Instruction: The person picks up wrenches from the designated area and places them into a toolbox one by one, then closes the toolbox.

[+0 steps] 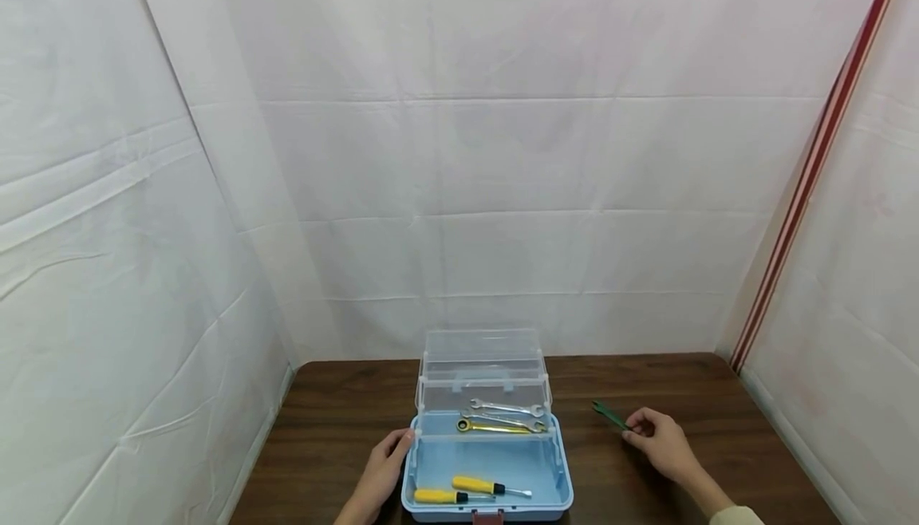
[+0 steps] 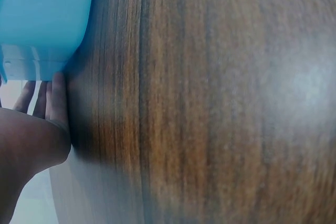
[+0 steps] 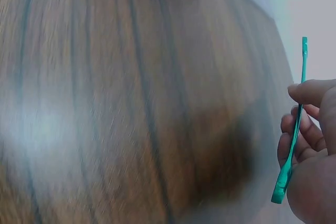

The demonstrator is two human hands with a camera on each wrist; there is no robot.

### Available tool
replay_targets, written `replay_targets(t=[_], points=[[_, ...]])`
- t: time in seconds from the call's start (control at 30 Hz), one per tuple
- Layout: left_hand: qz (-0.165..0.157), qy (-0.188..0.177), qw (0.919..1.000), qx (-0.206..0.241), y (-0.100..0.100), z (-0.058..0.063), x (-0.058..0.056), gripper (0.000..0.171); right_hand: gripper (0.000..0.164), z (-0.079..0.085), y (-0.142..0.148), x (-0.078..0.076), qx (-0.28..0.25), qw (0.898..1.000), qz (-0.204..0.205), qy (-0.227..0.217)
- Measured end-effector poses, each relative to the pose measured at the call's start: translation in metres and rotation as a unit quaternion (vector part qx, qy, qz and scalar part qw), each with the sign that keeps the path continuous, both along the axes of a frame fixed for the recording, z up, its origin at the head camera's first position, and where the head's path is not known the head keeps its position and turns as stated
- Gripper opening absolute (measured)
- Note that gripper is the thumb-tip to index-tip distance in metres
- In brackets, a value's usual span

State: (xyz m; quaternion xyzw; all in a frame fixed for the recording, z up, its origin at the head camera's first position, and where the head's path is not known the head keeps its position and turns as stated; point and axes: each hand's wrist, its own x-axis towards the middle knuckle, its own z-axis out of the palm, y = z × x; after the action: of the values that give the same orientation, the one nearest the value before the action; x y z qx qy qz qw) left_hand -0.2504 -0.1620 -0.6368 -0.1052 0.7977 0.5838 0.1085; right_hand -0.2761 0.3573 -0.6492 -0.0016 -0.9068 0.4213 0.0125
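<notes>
A light blue toolbox (image 1: 495, 461) stands on the table with its clear lid raised. My left hand (image 1: 380, 469) rests against the box's left side, thumb at the rim; in the left wrist view the straight fingers (image 2: 59, 98) lie beside the blue wall (image 2: 47, 19). To the right of the box, my right hand (image 1: 662, 444) pinches a green wrench (image 1: 609, 415) between thumb and fingers. The right wrist view shows the wrench (image 3: 297, 129) edge-on, held above the wood. Two yellow-handled screwdrivers (image 1: 470, 483) lie at the front of the box.
Two silver wrenches (image 1: 506, 408) and a gold ratchet wrench (image 1: 495, 427) lie toward the back of the box, seen by the clear lid panels (image 1: 483, 345). A brown latch (image 1: 488, 518) is at its front. White sheets (image 1: 502, 158) enclose the dark wooden table (image 1: 345, 397).
</notes>
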Motion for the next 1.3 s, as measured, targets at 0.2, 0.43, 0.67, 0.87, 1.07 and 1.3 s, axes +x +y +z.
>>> replay_targets(t=[0.2, 0.43, 0.67, 0.87, 1.07, 1.3], points=[[-0.003, 0.007, 1.0000, 0.000, 0.001, 0.001, -0.001, 0.087, 0.015, 0.021, -0.020, -0.004, -0.020, 1.000, 0.019, 0.012], [-0.005, 0.019, 0.9998, 0.002, 0.002, 0.000, 0.000, 0.077, 0.015, 0.039, -0.037, -0.006, -0.041, 0.998, 0.028, 0.031], [-0.008, 0.021, 0.9997, 0.006, 0.000, 0.000, -0.001, 0.080, 0.013, 0.050, -0.058, -0.008, -0.060, 0.997, 0.041, 0.033], [-0.003, 0.018, 0.9998, 0.004, 0.001, 0.000, 0.000, 0.080, 0.014, 0.062, -0.079, -0.012, -0.074, 0.995, 0.057, 0.044], [-0.002, 0.014, 0.9999, 0.002, 0.002, 0.000, 0.001, 0.082, 0.014, 0.068, -0.093, -0.015, -0.078, 0.993, 0.072, 0.048], [-0.005, 0.014, 0.9999, 0.001, -0.002, 0.000, 0.001, 0.085, 0.014, 0.072, -0.112, -0.017, -0.072, 0.992, 0.083, 0.059]])
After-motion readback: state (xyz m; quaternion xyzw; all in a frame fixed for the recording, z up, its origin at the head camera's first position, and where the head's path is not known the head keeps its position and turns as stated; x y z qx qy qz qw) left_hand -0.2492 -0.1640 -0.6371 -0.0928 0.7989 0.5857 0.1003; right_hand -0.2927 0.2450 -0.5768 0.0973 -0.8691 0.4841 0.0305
